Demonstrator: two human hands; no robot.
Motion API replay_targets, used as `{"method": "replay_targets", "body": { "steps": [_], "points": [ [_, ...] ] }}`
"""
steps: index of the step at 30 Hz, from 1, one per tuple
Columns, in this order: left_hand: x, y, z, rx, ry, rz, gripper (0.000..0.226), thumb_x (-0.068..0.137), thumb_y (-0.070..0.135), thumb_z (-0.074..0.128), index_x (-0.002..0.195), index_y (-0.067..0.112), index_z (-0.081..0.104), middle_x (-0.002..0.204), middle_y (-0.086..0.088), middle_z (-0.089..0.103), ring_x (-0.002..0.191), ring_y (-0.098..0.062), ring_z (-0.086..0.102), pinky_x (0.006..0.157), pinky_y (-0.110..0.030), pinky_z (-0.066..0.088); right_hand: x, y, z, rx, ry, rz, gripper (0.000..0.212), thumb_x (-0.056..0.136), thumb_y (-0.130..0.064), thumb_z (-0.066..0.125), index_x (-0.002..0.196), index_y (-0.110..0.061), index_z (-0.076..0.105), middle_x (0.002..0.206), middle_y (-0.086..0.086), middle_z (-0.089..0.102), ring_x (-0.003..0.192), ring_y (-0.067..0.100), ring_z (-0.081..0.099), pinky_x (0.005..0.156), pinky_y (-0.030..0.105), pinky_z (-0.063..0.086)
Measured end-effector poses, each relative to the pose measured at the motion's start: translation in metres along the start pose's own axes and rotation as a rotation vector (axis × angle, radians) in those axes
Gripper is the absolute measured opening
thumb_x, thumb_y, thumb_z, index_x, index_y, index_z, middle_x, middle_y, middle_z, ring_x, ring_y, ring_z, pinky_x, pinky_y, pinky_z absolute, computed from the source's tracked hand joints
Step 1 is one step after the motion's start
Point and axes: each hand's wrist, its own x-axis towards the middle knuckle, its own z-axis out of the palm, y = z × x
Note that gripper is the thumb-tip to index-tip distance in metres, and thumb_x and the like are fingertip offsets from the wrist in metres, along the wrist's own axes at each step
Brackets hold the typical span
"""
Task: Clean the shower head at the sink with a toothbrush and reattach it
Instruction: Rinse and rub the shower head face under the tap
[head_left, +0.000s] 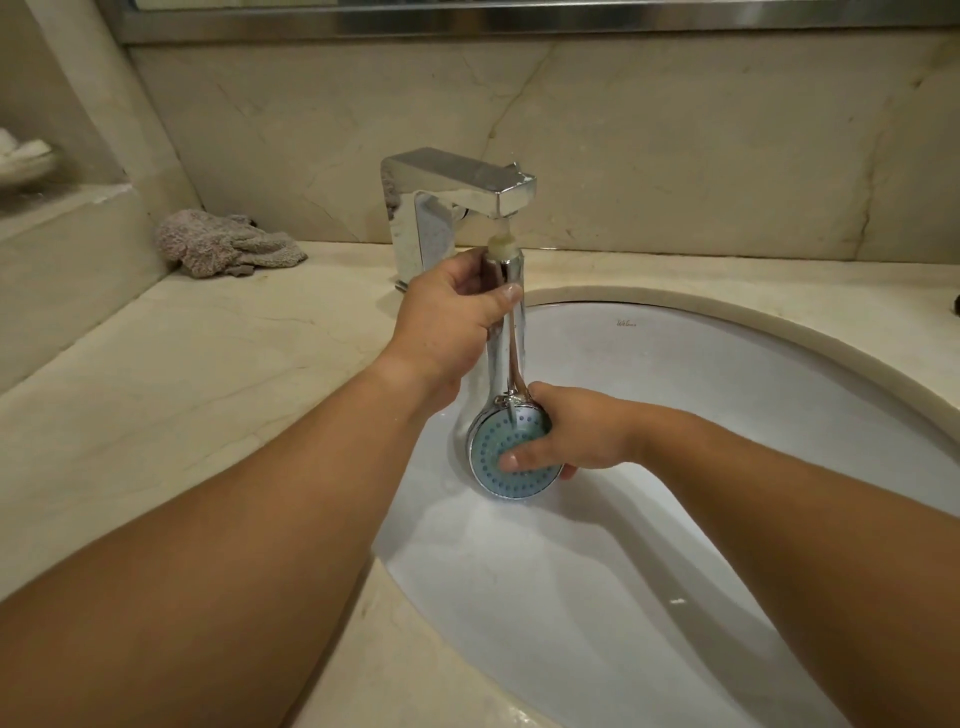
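A chrome shower head (501, 364) with a pale blue nozzle face hangs face-up over the white sink basin (727, 415), its handle pointing up to the spout of the chrome faucet (457, 182). My left hand (452, 317) grips the upper handle just under the spout. My right hand (571, 431) holds the round head from the right, with a finger laid across the blue face. A thin stream of water runs from the spout down onto the head. No toothbrush is in view.
A grey crumpled cloth (223, 244) lies on the beige marble counter (156, 389) to the left of the faucet. A raised ledge at far left carries a white dish (26, 161). A marble backsplash and a mirror frame rise behind.
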Motion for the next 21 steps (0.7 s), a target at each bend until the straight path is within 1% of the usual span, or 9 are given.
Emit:
{"method": "replay_targets", "body": {
  "steps": [2, 3, 4, 6, 7, 9, 13, 16, 21],
  "points": [
    [0.0, 0.0, 0.001, -0.006, -0.002, -0.002, 0.029, 0.095, -0.004, 0.066, 0.12, 0.011, 0.069, 0.092, 0.006, 0.073, 0.089, -0.01, 0.066, 0.089, -0.032, 0.055, 0.001, -0.004, 0.0, -0.083, 0.122, -0.02, 0.059, 0.075, -0.06, 0.072, 0.119, -0.028, 0.048, 0.111, -0.006, 0.06, 0.099, 0.016, 0.061, 0.079, 0.035, 0.056],
    [0.0, -0.001, 0.001, -0.008, 0.0, -0.002, 0.03, 0.095, -0.004, 0.065, 0.12, 0.011, 0.069, 0.091, 0.007, 0.073, 0.088, -0.008, 0.067, 0.089, -0.031, 0.055, 0.002, -0.005, -0.001, -0.059, 0.19, -0.037, 0.062, 0.075, -0.064, 0.069, 0.123, -0.029, 0.048, 0.112, -0.005, 0.06, 0.1, 0.016, 0.06, 0.084, 0.034, 0.053],
    [0.001, -0.001, 0.001, -0.008, 0.001, 0.001, 0.029, 0.095, -0.004, 0.065, 0.119, 0.011, 0.069, 0.09, 0.008, 0.073, 0.086, -0.007, 0.068, 0.089, -0.03, 0.056, 0.002, -0.008, -0.001, 0.032, 0.235, -0.059, 0.065, 0.075, -0.065, 0.068, 0.125, -0.029, 0.049, 0.112, -0.005, 0.061, 0.101, 0.016, 0.06, 0.087, 0.036, 0.052],
    [0.0, -0.001, 0.0, -0.001, 0.001, 0.005, 0.027, 0.095, -0.005, 0.065, 0.114, 0.015, 0.07, 0.087, 0.01, 0.074, 0.083, -0.005, 0.069, 0.087, -0.031, 0.058, 0.004, -0.011, -0.001, 0.24, 0.267, -0.099, 0.067, 0.07, -0.066, 0.07, 0.123, -0.029, 0.053, 0.109, -0.004, 0.064, 0.101, 0.017, 0.063, 0.092, 0.042, 0.053],
    [0.0, -0.001, 0.0, 0.004, 0.001, 0.005, 0.027, 0.095, -0.004, 0.065, 0.114, 0.015, 0.07, 0.087, 0.01, 0.074, 0.083, -0.005, 0.068, 0.088, -0.032, 0.058, 0.005, -0.01, -0.001, 0.283, 0.275, -0.107, 0.065, 0.07, -0.065, 0.07, 0.121, -0.029, 0.055, 0.109, -0.003, 0.065, 0.101, 0.017, 0.063, 0.093, 0.044, 0.052],
    [0.001, -0.001, 0.0, 0.009, 0.004, 0.004, 0.028, 0.095, -0.004, 0.065, 0.119, 0.011, 0.07, 0.09, 0.009, 0.074, 0.087, -0.008, 0.068, 0.093, -0.036, 0.058, 0.006, -0.01, 0.001, 0.263, 0.29, -0.101, 0.056, 0.078, -0.059, 0.068, 0.123, -0.027, 0.054, 0.111, -0.001, 0.065, 0.103, 0.019, 0.063, 0.093, 0.046, 0.052],
    [0.002, -0.002, 0.0, 0.019, 0.012, 0.008, 0.034, 0.095, -0.003, 0.066, 0.128, 0.006, 0.067, 0.103, 0.0, 0.074, 0.099, -0.015, 0.069, 0.101, -0.041, 0.056, 0.005, -0.012, 0.001, 0.234, 0.326, -0.089, 0.044, 0.087, -0.051, 0.064, 0.121, -0.025, 0.055, 0.111, 0.0, 0.065, 0.101, 0.02, 0.063, 0.092, 0.046, 0.052],
    [0.002, -0.003, 0.0, 0.026, 0.01, 0.008, 0.035, 0.095, -0.002, 0.066, 0.13, 0.005, 0.067, 0.103, 0.0, 0.073, 0.098, -0.014, 0.068, 0.099, -0.037, 0.056, 0.005, -0.014, 0.001, 0.203, 0.353, -0.087, 0.037, 0.09, -0.049, 0.061, 0.117, -0.024, 0.056, 0.108, -0.001, 0.066, 0.099, 0.019, 0.063, 0.092, 0.045, 0.052],
    [0.002, -0.003, 0.001, 0.035, 0.003, 0.008, 0.033, 0.096, -0.001, 0.066, 0.127, 0.009, 0.067, 0.102, 0.001, 0.074, 0.099, -0.015, 0.068, 0.101, -0.042, 0.056, 0.005, -0.016, 0.002, 0.186, 0.397, -0.091, 0.026, 0.096, -0.043, 0.054, 0.108, -0.021, 0.058, 0.102, 0.001, 0.066, 0.096, 0.021, 0.062, 0.091, 0.044, 0.051]
  ]
}}
